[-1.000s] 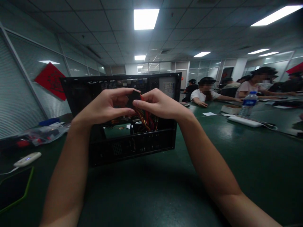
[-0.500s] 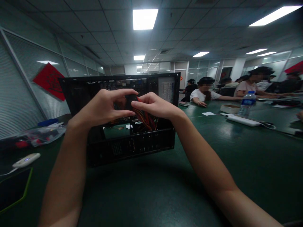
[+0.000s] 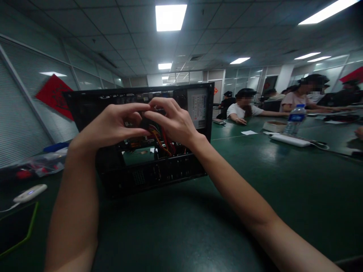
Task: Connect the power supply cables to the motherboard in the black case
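An open black computer case (image 3: 176, 169) stands on edge on the green table in front of me. Inside it hangs a bundle of power cables (image 3: 160, 140), with red, orange and yellow wires. My left hand (image 3: 112, 122) curves around the upper part of this bundle, fingers above and thumb below. From the other side my right hand (image 3: 174, 121) has its fingers bent over the same bundle, its fingertips close to those of the left. The cables' upper end is dark and mostly hidden between the hands. A labelled power supply (image 3: 198, 107) shows in the case's upper right.
To the left lie a plastic bag (image 3: 42, 166), a small white device (image 3: 30, 193) and a dark tablet-like item with a green edge (image 3: 19, 226). Rightward are a water bottle (image 3: 296, 119), a cardboard box (image 3: 273, 126) and a white power strip (image 3: 290, 139). Several people sit beyond.
My right hand has shifted left and up along the cable bundle, its fingers now more bent. My left hand has moved slightly left. The view has tilted a little.
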The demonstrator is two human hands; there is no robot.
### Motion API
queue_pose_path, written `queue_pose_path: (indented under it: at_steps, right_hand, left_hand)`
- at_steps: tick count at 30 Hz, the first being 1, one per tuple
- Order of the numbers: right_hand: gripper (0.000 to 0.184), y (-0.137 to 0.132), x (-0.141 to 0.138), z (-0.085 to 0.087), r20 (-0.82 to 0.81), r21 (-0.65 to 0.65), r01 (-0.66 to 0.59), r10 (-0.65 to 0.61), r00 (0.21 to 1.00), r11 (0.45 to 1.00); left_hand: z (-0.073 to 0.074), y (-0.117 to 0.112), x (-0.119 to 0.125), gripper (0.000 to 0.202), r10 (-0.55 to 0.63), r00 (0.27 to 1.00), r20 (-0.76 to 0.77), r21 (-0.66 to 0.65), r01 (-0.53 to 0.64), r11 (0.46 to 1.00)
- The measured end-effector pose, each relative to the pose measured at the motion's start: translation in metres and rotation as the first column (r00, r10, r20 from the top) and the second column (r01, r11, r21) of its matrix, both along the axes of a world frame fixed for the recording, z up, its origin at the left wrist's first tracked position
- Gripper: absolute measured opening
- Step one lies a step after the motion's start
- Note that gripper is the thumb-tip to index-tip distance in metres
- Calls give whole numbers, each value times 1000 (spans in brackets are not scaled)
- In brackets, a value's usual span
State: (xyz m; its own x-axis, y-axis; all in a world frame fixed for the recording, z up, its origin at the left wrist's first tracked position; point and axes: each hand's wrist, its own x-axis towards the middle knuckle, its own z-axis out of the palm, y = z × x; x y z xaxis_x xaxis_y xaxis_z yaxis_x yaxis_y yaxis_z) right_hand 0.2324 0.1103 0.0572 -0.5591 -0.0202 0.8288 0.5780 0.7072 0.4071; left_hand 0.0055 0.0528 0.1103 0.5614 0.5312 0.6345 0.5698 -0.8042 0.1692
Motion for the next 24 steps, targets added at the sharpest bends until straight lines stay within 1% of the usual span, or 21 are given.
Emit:
queue_pose_path:
  at_steps: [3, 6, 8, 11, 14, 16, 19, 21, 24]
  right_hand:
    - [35, 4, 1, -1, -12, 57, 2, -1, 1000, 998]
    - [32, 8, 3, 0, -32, 58, -13, 15, 999, 998]
    - [32, 10, 4, 0, -37, 20, 2, -1, 999, 1000]
    - [30, 12, 4, 0, -48, -79, 63, -67, 997, 995]
    - [30, 12, 5, -1, -65, -184, 138, -152, 986, 973]
    - [29, 10, 6, 0, -66, -234, 176, -196, 978, 956]
    - [29, 7, 7, 2, -46, -286, 223, -246, 968, 932]
    - [31, 6, 7, 3, -24, -317, 250, -271, 962, 915]
    - [31, 7, 5, 3, 15, -360, 290, -306, 952, 886]
  left_hand:
    - [0, 3, 3, 66, -22, 999, -26, -45, 21, 999]
    - [0, 6, 5, 66, -9, 1000, -25, -20, 9, 1000]
    - [-1, 10, 6, 66, 15, 999, -30, 11, -14, 1000]
    - [-3, 18, 8, 62, 77, 997, -17, 106, -75, 992]
    - [-8, 28, 11, 50, 142, 990, -7, 226, -137, 964]
    - [-11, 36, 13, 40, 165, 986, -18, 290, -153, 945]
    - [-14, 44, 16, 30, 165, 985, -48, 323, -141, 936]
    - [-16, 48, 17, 29, 171, 983, -71, 323, -140, 936]
    - [-18, 52, 17, 30, 215, 970, -116, 322, -168, 932]
